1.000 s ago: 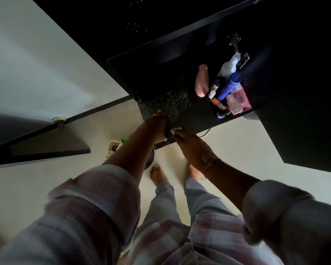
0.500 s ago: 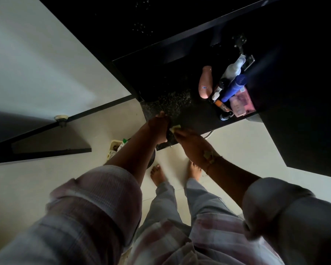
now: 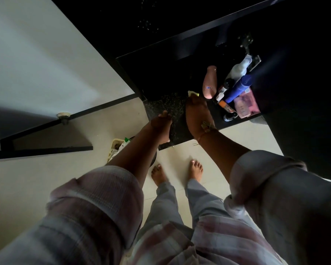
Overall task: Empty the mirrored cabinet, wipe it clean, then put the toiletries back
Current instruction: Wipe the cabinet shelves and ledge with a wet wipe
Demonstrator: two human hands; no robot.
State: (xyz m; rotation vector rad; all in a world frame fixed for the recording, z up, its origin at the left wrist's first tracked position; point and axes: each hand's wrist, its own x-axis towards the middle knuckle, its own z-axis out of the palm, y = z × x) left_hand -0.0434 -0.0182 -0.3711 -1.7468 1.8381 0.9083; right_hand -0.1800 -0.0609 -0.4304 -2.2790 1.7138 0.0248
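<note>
Toiletries (image 3: 235,92) are standing in a tight cluster at the right end of the counter (image 3: 166,83), a dark slab whose near strip is showing pale speckles. A pink bottle (image 3: 209,83) is standing at the cluster's left. A white bottle (image 3: 237,70) and a blue tube (image 3: 239,87) are leaning behind it. A pink box (image 3: 245,105) is sitting by the counter's right front corner, with small tubes crowding between them.

The right hand (image 3: 196,115) is reaching over the counter's front edge. Its fingers are curling over a yellow cloth (image 3: 193,93) and pressing it to the top just beside the pink bottle. The left hand (image 3: 161,125) is gripping the counter's left front corner, thumb lying on top, fingers wrapping the edge.

A metal hinge (image 3: 246,41) is showing above the counter's back right. The space around it is too dark to make out.

Left of the counter, a white wall (image 3: 36,54) is running down to a black skirting line. A pale tiled floor (image 3: 180,155) is spreading below the counter's front edge. Two bare feet (image 3: 159,173) are standing there, close to the counter. A basket (image 3: 116,146) is sitting on the floor under the counter's left corner, partly hidden by the left forearm. The middle and left of the counter top are lying bare.
</note>
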